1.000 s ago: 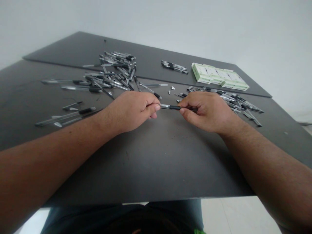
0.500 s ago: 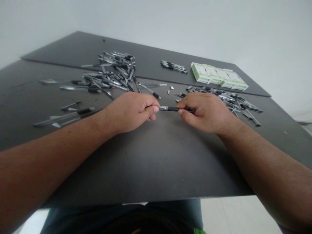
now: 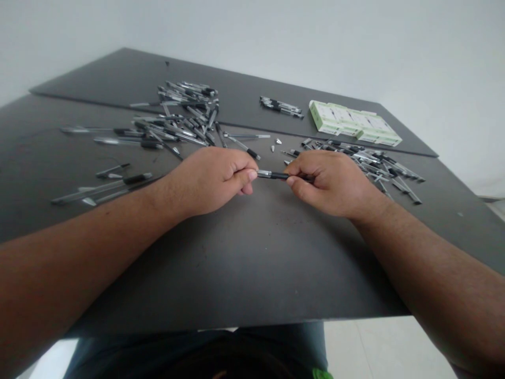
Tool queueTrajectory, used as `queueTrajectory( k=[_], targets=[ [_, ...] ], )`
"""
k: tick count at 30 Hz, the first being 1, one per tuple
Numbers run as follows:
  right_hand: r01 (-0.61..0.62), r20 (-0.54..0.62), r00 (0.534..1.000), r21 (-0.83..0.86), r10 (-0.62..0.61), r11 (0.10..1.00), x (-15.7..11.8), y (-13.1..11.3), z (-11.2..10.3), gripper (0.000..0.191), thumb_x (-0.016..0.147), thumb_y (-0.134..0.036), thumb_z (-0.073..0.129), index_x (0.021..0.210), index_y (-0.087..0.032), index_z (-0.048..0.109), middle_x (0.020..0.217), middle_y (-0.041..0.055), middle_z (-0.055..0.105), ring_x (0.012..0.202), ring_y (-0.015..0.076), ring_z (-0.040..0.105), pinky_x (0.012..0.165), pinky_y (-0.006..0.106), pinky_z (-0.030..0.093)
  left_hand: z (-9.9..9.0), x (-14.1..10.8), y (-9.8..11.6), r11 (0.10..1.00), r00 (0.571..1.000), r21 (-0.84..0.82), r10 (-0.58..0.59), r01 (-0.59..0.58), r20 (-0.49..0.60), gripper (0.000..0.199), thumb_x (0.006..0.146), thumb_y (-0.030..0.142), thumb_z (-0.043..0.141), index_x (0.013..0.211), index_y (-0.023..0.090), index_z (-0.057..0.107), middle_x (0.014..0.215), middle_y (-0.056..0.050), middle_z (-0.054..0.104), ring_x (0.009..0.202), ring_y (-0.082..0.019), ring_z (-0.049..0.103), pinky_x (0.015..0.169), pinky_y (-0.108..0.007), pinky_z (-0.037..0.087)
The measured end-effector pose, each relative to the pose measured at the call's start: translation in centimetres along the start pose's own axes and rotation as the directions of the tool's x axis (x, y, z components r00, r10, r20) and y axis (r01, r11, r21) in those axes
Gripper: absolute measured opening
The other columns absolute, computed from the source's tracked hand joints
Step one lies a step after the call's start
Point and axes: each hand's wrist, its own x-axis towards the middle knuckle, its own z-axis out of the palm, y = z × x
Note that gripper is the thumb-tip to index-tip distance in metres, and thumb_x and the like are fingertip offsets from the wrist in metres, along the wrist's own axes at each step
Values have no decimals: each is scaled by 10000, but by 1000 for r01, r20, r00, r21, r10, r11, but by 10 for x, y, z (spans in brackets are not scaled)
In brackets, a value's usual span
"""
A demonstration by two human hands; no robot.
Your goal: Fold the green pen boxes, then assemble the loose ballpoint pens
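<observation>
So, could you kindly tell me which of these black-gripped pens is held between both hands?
The black-gripped pen with a silver tip, pinched between the left hand and right hand; all the others lie loose on the dark table.

The pen is black and silver; the tabletop is dark grey.

Camera worn on your head, facing forward and down, close over your work: your left hand and right hand sit just above centre, dark table running toward 12 o'clock, white wall beyond, your legs at 6 o'clock.
</observation>
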Motion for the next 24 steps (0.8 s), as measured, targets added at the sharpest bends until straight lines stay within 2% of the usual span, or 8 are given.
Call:
queueTrajectory(
  k=[4,10,15,17,20,24],
  targets=[
    [22,2,1000,-2,-22,1000,0,1,0,247,1083,-335,644,1066,-248,874,960,74,857,886,281,773,853,415,576,-2,0,0,999,1000,41,25,-26,11,325,1077,409,561,1004,264,842,890,-8,904,873,-242,834,879,-358,558],
    [0,-6,1000,5,0,1000,-1,3,3,237,1107,-328,654,1084,-255,878,987,72,873,902,281,780,865,405,585,-3,1,0,998,999,54,24,-22,-30,321,1096,404,562,1051,261,846,926,-21,912,938,-258,845,951,-363,583],
    [28,-57,998,29,-26,999,0,8,8,276,1179,-395,638,1170,-249,871,1078,101,909,1003,298,822,923,401,609,-1,0,-4,999,994,17,-37,38,-101,335,1117,467,606,1158,263,868,984,-34,924,957,-266,854,898,-370,579],
    [-3,-79,997,40,6,999,-1,9,9,260,1181,-368,626,1191,-247,857,1106,107,916,1005,298,829,908,392,609,1,0,-7,998,986,-7,-70,70,-152,354,1118,508,640,1211,259,873,995,-46,925,944,-272,855,867,-379,578],
    [-101,-99,990,43,105,994,-2,11,6,208,1142,-309,643,1222,-238,822,1050,91,903,893,278,808,820,369,584,4,-1,-10,995,973,-30,-98,94,-207,333,1115,501,667,1201,253,873,952,-49,910,877,-269,839,814,-385,565],
    [-250,-132,961,-38,243,968,2,25,-5,188,1086,-316,688,1222,-249,799,909,51,856,770,275,766,747,373,559,7,-1,-7,995,979,-16,-103,102,-176,252,1120,439,673,1121,265,855,911,-40,890,827,-264,824,756,-382,546]
  ],
)
